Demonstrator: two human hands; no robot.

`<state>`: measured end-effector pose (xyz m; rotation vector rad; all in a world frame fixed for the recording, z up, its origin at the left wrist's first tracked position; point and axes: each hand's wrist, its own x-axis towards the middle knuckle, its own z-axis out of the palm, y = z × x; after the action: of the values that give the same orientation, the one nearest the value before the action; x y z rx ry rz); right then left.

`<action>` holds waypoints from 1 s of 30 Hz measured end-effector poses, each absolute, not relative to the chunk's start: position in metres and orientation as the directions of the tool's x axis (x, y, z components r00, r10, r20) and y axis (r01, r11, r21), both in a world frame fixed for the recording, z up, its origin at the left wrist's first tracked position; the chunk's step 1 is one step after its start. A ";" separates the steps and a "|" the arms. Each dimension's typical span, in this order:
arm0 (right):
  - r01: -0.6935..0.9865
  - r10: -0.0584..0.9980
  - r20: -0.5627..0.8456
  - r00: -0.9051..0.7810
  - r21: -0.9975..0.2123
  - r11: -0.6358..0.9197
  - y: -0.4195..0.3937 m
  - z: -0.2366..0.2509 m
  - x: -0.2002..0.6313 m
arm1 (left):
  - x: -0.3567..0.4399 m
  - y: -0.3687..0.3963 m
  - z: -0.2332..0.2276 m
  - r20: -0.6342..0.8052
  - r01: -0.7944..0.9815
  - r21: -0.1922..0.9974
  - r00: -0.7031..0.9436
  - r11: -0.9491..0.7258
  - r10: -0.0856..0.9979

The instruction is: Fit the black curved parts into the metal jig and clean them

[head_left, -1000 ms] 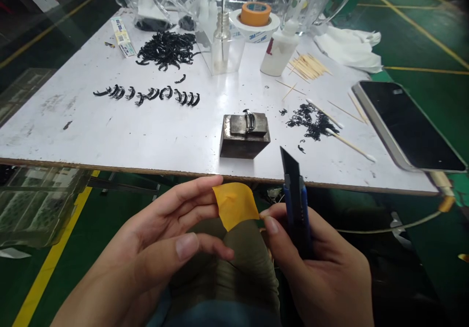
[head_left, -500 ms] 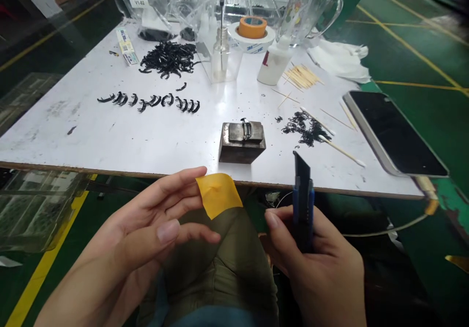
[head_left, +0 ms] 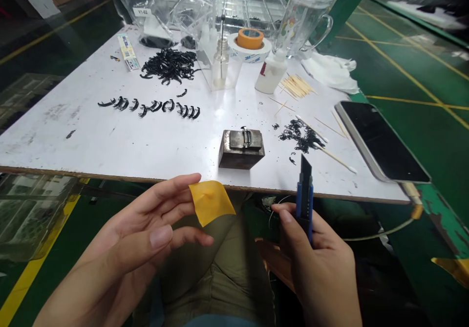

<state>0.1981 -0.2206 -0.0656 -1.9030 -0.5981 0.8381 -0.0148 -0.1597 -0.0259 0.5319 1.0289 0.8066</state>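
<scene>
I see one thin yellow square (head_left: 212,203), slightly bowed with a small raised crease, up on the worker's side of the metal block (head_left: 241,160) and left of it, plus one blue utility knife (head_left: 305,200), blade out, pointing up, right of it.

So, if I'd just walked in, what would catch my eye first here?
Probably the bright yellow square at the fingers of the left hand, below the middle of the view. Next, the blue knife in the right hand, its blade exposed. Beyond them, a dark metal block stands on the white table, with heaped black pieces farther back, to the left.
</scene>
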 end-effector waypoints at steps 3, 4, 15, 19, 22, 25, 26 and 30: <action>0.094 0.711 -0.265 0.651 -0.902 -0.422 -0.220 -0.065 0.197 | -0.022 -0.158 -0.033 -0.488 -0.355 0.743 0.294 0.568 0.822; 0.097 0.710 -0.257 0.656 -0.904 -0.417 -0.220 -0.064 0.197 | -0.024 -0.157 -0.035 -0.448 -0.372 0.752 0.317 0.544 0.836; 0.050 0.734 -0.253 0.630 -0.930 -0.364 -0.216 -0.059 0.191 | -0.026 -0.158 -0.032 -0.383 -0.441 0.724 0.382 0.530 0.841; -0.012 0.740 -0.288 0.609 -0.935 -0.354 -0.216 -0.062 0.190 | -0.024 -0.158 -0.032 -0.425 -0.439 0.723 0.327 0.534 0.844; -0.027 0.734 -0.313 0.603 -0.928 -0.373 -0.216 -0.063 0.188 | -0.027 -0.160 -0.034 -0.443 -0.427 0.723 0.316 0.543 0.839; -0.030 0.728 -0.317 0.607 -0.925 -0.378 -0.215 -0.063 0.187 | -0.028 -0.161 -0.035 -0.493 -0.415 0.705 0.294 0.574 0.819; -0.034 0.726 -0.315 0.611 -0.927 -0.374 -0.215 -0.063 0.187 | -0.028 -0.160 -0.036 -0.518 -0.415 0.692 0.284 0.591 0.807; -0.058 0.724 -0.300 0.622 -0.939 -0.339 -0.213 -0.063 0.187 | -0.031 -0.157 -0.042 -0.492 -0.413 0.705 0.301 0.577 0.817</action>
<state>0.1870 -0.2132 -0.0632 -1.7429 -0.5449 0.8849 -0.0306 -0.1572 -0.0419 0.5005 0.9479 0.8618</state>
